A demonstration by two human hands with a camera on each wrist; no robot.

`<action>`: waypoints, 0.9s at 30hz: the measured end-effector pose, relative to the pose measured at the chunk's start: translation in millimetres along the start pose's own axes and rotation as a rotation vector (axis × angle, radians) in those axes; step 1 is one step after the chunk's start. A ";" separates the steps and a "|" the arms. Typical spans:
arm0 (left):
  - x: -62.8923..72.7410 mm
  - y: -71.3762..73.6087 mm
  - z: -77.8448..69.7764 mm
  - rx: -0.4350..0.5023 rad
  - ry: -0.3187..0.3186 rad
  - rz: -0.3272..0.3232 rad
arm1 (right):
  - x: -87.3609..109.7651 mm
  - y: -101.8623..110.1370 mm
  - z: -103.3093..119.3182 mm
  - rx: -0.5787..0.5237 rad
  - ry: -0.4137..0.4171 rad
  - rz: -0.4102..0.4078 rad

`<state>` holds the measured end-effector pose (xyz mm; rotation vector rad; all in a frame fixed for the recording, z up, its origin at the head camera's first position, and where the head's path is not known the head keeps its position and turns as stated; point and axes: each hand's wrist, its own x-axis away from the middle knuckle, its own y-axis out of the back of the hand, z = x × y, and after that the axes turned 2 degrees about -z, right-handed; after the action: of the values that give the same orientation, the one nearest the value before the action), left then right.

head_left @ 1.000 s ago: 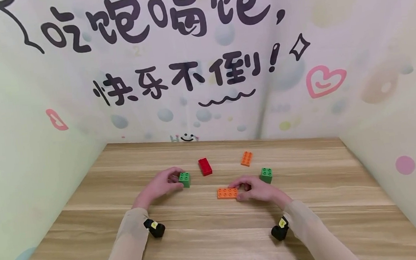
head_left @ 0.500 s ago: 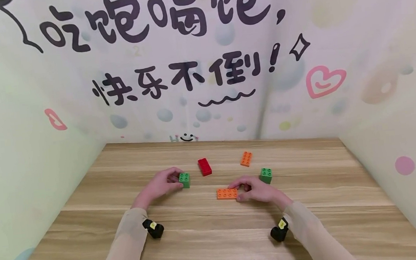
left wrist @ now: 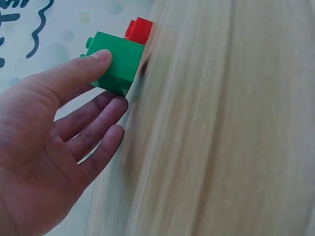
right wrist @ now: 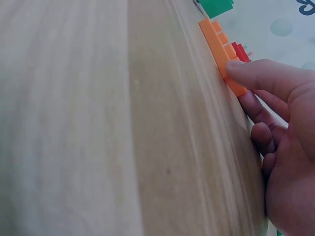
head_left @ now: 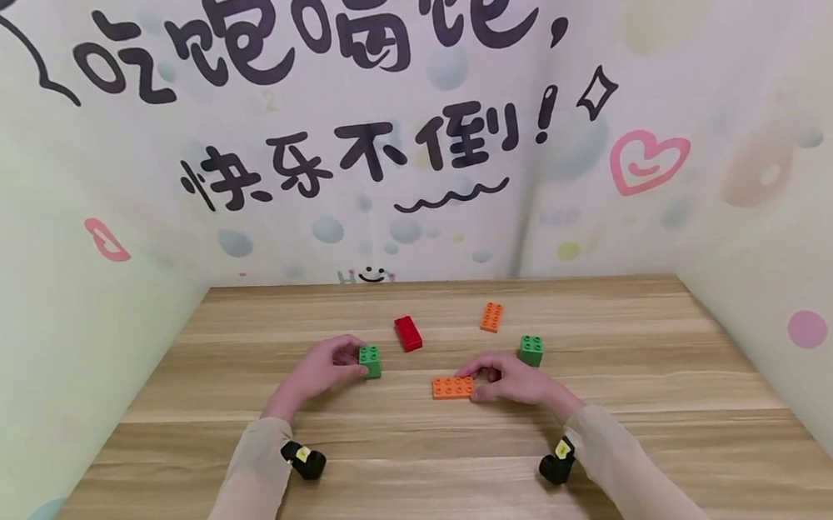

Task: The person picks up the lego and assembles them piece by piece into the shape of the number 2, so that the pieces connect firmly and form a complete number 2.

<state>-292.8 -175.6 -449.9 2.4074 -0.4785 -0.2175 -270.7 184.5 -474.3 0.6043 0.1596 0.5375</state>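
My left hand (head_left: 325,367) pinches a green toy building block (head_left: 369,362) with studs on top. In the left wrist view the thumb lies across the near side of that green block (left wrist: 117,64), with the fingers behind and below it. To the right, my right hand (head_left: 505,378) pinches the right end of a flat orange building block (head_left: 452,387) that lies lengthwise, studs up. The right wrist view shows the thumb on the orange block's side (right wrist: 216,46), low at the wooden table, the other fingers partly curled behind.
Beyond the hands lie a red block (head_left: 408,333) and a second orange block (head_left: 491,317). Another green block (head_left: 531,350) stands just behind my right hand. The wooden table (head_left: 424,494) meets a printed wall (head_left: 295,255) at the back, and walls rise at both sides.
The head view has shifted very slightly. Both hands keep their hold on the green and orange blocks, and the other blocks stay where they were.
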 end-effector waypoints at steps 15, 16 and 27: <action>-1.2 -7.3 -13.3 0.062 -0.019 -0.022 | 0.2 -3.2 2.9 0.006 -0.023 -0.061; -1.5 -8.2 -15.0 0.062 -0.022 -0.021 | 0.2 -3.3 4.0 0.005 -0.028 -0.061; -9.8 -21.7 -28.6 0.074 -0.041 0.012 | 12.2 2.8 38.3 -0.033 -0.039 -0.031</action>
<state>-287.8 -139.7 -441.7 2.4760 -0.5280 -0.2485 -250.2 173.9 -441.4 0.5785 0.1231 0.4969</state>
